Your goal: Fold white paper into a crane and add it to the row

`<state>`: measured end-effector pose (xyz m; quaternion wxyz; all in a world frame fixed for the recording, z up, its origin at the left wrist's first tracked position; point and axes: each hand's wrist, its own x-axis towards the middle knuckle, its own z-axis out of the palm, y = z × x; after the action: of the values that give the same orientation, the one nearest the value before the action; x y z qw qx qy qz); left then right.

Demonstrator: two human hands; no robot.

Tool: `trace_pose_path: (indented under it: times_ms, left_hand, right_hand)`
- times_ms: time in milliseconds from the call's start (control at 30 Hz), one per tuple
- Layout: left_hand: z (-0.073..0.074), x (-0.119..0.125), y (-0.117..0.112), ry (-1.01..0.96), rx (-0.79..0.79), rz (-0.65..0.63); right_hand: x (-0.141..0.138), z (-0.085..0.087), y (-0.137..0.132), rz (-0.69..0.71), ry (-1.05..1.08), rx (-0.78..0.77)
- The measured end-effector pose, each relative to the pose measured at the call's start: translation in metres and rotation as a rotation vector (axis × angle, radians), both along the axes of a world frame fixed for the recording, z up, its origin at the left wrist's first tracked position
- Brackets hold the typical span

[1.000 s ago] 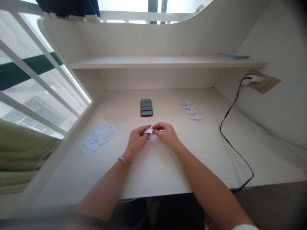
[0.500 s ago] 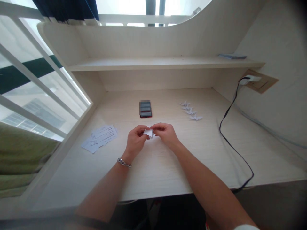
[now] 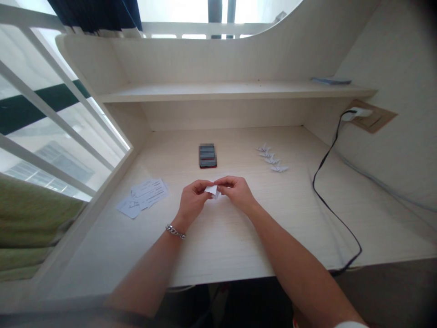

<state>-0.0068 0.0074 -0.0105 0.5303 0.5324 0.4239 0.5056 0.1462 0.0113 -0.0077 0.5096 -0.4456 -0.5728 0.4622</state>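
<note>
My left hand (image 3: 191,200) and my right hand (image 3: 237,192) meet over the middle of the pale wooden desk (image 3: 218,237). Both pinch a small folded piece of white paper (image 3: 212,189) between thumb and fingertips, just above the desk top. A metal bracelet sits on my left wrist. Several finished small white paper cranes (image 3: 272,158) lie in a row on the desk at the back right, a hand's length beyond my right hand.
A dark phone (image 3: 207,155) lies flat behind my hands. Loose printed paper slips (image 3: 142,196) lie at the left. A black cable (image 3: 327,182) runs from a wall socket (image 3: 362,114) across the right side and over the front edge. A shelf (image 3: 235,89) spans the desk.
My hands and the folded paper have barely shifted; the fingers have adjusted their pinch on the paper slightly.
</note>
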Motion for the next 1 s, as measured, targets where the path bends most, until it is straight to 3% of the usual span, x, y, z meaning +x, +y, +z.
trace_pose_path:
  times_ms: [267, 567, 767, 1000]
  left_hand:
    - [-0.0005, -0.0004, -0.001, -0.014, -0.076, -0.036]
    - [0.0035, 0.0023, -0.0034, -0.161, -0.163, -0.099]
    - [0.0064, -0.0007, -0.0028, -0.387, -0.266, -0.14]
    - [0.0042, -0.0029, -0.0023, -0.391, -0.257, -0.15]
  right_hand:
    - [0.0041, -0.001, 0.001, 0.058, -0.086, -0.031]
    - [0.0, -0.0007, -0.0008, 0.075, -0.069, -0.063]
    - [-0.0004, -0.0023, 0.0012, 0.038, 0.076, -0.135]
    - [-0.0044, 0.0014, -0.0014, 0.074, 0.125, -0.182]
